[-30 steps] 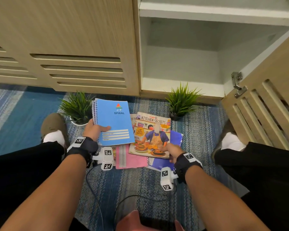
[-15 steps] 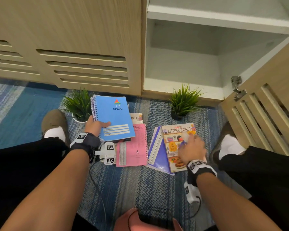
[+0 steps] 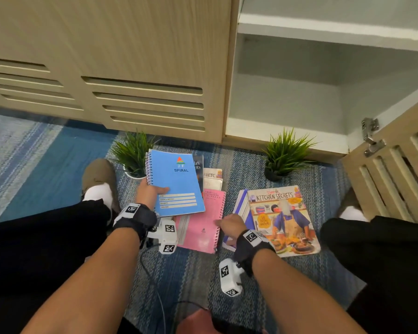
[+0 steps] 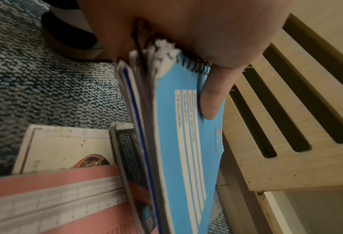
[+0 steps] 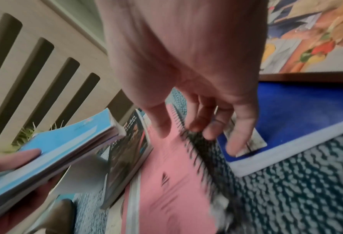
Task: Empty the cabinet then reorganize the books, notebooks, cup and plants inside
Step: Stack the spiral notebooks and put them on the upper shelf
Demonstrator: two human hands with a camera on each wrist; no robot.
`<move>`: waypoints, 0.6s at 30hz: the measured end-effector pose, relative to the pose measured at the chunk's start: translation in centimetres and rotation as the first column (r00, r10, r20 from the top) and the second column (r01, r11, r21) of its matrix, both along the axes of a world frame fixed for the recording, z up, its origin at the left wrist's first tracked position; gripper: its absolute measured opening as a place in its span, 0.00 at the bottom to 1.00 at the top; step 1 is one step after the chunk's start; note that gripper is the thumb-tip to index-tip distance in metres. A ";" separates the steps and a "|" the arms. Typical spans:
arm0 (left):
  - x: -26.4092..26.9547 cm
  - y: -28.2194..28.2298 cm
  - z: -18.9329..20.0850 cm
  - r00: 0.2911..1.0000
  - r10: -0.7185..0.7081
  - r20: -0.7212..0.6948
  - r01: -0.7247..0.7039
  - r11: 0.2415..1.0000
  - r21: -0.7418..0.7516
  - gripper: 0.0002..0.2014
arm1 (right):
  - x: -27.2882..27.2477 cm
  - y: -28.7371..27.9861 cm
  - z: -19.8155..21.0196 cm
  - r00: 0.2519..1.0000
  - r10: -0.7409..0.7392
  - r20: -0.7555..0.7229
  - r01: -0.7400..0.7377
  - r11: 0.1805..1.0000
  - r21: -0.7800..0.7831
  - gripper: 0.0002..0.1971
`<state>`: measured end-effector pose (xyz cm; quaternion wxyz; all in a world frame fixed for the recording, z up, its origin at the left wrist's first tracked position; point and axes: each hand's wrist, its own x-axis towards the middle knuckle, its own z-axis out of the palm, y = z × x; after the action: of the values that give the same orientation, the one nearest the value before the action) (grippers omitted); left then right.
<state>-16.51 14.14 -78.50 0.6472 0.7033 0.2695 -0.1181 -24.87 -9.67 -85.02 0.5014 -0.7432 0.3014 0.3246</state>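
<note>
My left hand (image 3: 155,192) grips a blue spiral notebook (image 3: 176,184) by its bound corner, thumb on the cover, and holds it tilted above the rug. In the left wrist view the thumb (image 4: 211,98) presses the blue notebook (image 4: 186,150). My right hand (image 3: 227,224) hovers with loose, spread fingers (image 5: 198,125) over the wire spine of a pink spiral notebook (image 3: 199,227) lying flat. To its right, a Kitchen Secrets cookbook (image 3: 284,220) lies on a dark blue notebook (image 3: 240,208). Two potted plants (image 3: 133,154) (image 3: 286,153) stand before the cabinet.
The open cabinet compartment (image 3: 287,131) shows bare white shelves, with its slatted door (image 3: 396,179) swung out at right. A dark book (image 3: 198,165) and a cream one (image 3: 212,177) lie behind the pink notebook. My shoes and legs flank the pile. A pink object (image 3: 196,321) sits at the bottom edge.
My right hand carried the cookbook right, set it on the dark blue notebook, let go and moved left over the pink notebook. My left hand keeps holding the blue notebook.
</note>
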 end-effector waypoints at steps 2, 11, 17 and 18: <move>0.2 0.0 -0.4 1.000 -0.003 -0.002 0.003 1.000 -0.010 0.24 | -0.2 -0.4 1.7 0.994 -0.071 -0.081 0.083 0.982 0.168 0.12; 0.0 0.0 0.3 0.997 0.057 -0.054 -0.064 0.989 -0.133 0.18 | -1.3 3.9 3.2 0.925 -0.343 -0.163 0.379 0.860 0.342 0.06; 0.2 0.3 -0.2 0.994 0.062 -0.093 -0.067 0.996 -0.050 0.19 | 0.5 0.9 5.8 0.862 -0.391 0.323 0.439 0.894 -0.090 0.13; 0.3 0.0 -0.3 0.994 0.056 -0.091 -0.057 0.998 -0.007 0.19 | 0.8 -0.1 6.8 0.857 -0.339 0.388 0.413 0.902 -0.125 0.12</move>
<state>-16.26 14.18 -78.83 0.6406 0.6861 0.3180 -0.1330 -24.04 -9.77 -78.27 0.5227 -0.7633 0.3768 0.0472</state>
